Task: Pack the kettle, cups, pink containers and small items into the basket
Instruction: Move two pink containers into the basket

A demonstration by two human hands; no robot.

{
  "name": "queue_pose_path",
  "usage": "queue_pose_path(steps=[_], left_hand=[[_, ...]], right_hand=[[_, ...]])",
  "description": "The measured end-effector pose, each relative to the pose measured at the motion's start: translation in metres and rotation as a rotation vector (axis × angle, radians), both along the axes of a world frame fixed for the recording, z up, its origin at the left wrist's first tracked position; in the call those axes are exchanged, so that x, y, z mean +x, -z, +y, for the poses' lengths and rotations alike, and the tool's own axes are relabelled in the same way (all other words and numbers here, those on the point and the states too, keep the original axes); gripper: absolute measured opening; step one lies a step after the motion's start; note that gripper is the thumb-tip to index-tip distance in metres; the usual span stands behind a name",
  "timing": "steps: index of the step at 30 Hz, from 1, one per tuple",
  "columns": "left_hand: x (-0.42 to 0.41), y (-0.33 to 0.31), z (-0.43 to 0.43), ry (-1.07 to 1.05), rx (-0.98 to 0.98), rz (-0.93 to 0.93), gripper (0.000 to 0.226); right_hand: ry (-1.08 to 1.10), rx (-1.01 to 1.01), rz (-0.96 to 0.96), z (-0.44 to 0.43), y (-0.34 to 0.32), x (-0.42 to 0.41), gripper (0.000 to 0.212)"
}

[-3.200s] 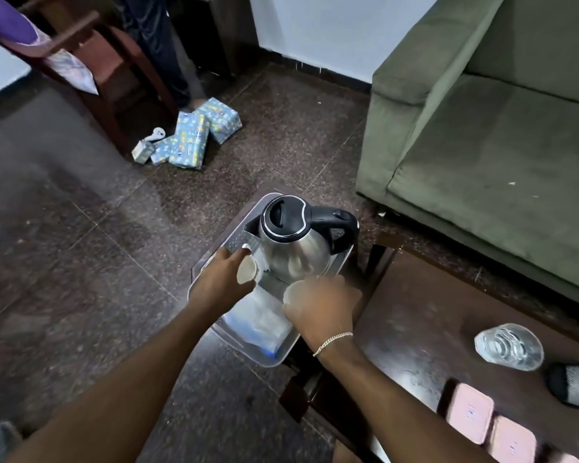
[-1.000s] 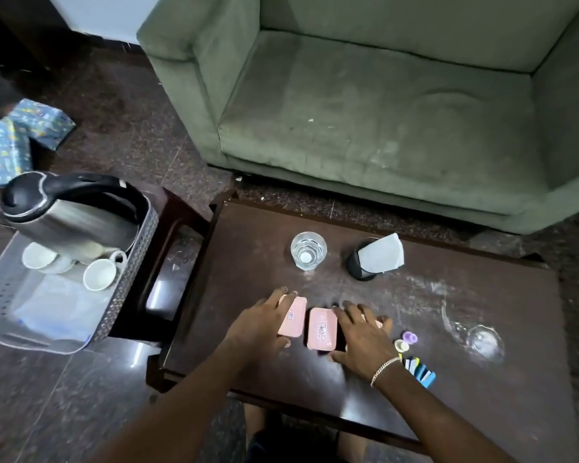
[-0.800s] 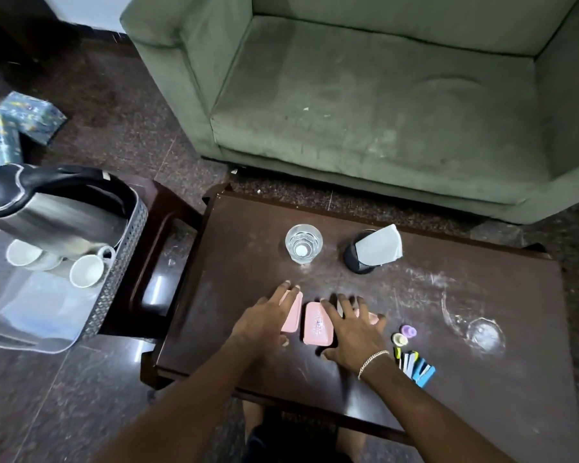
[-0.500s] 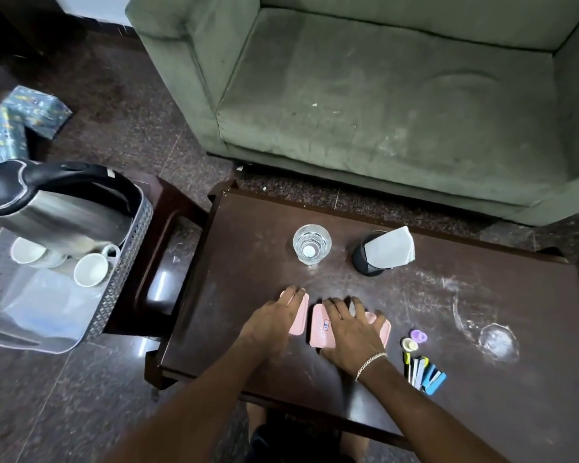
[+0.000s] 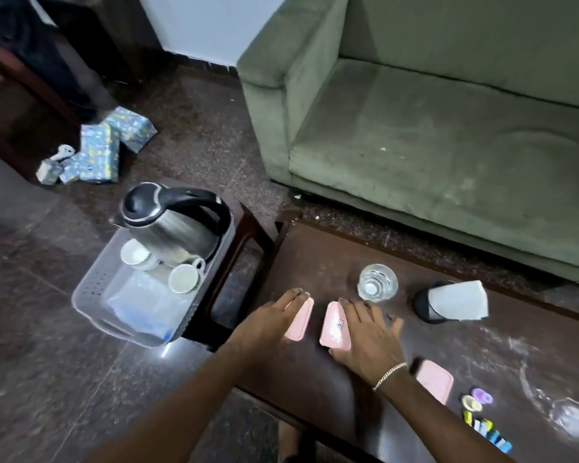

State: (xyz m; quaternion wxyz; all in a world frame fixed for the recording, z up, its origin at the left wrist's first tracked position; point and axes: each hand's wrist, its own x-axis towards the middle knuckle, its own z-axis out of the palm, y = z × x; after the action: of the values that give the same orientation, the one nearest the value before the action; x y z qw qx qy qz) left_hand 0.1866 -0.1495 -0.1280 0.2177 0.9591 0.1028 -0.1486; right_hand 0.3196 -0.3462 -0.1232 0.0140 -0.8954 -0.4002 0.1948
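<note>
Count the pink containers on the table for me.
3. One pink container under the left hand, another beside it under the right hand, a third apart by the right wrist near the small items. None shows in the basket, though the kettle hides part.

Steel, plastic, glass and polished wood are seen beside matt cloth.

The kettle is shown with a brushed metal body and a glossy black plastic lid and handle; the basket is seen as translucent grey plastic, its walls perforated; the cups are glazed white and smooth; the pink containers are seen in smooth, matt plastic; the counter is dark polished wood, dulled by whitish smears; a tumbler of clear glass is stood on it; the sofa is covered in matt green cloth with a soft nap; the floor is laid in glossy speckled stone; a bright metal chain bracelet is worn.
</note>
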Motion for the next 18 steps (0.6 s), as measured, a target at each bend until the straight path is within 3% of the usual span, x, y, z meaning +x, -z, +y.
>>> queue_pose_path(steps=[8, 13, 18], left_hand=[[-0.075, -0.084, 0.115, -0.084, 0.058, -0.100, 0.097], [-0.142, -0.102, 0.187, -0.150, 0.189, 0.015, 0.102], [-0.188, -0.095, 0.235, -0.196, 0.182, 0.117, 0.103]], right_hand=[[-0.096, 0.337, 0.001, 0.128, -0.054, -0.051, 0.095], [-0.191, 0.497, 0.108, 0.198, -0.067, -0.097, 0.098], [-0.308, 0.532, 0.232, 0.246, -0.061, -0.157, 0.101]])
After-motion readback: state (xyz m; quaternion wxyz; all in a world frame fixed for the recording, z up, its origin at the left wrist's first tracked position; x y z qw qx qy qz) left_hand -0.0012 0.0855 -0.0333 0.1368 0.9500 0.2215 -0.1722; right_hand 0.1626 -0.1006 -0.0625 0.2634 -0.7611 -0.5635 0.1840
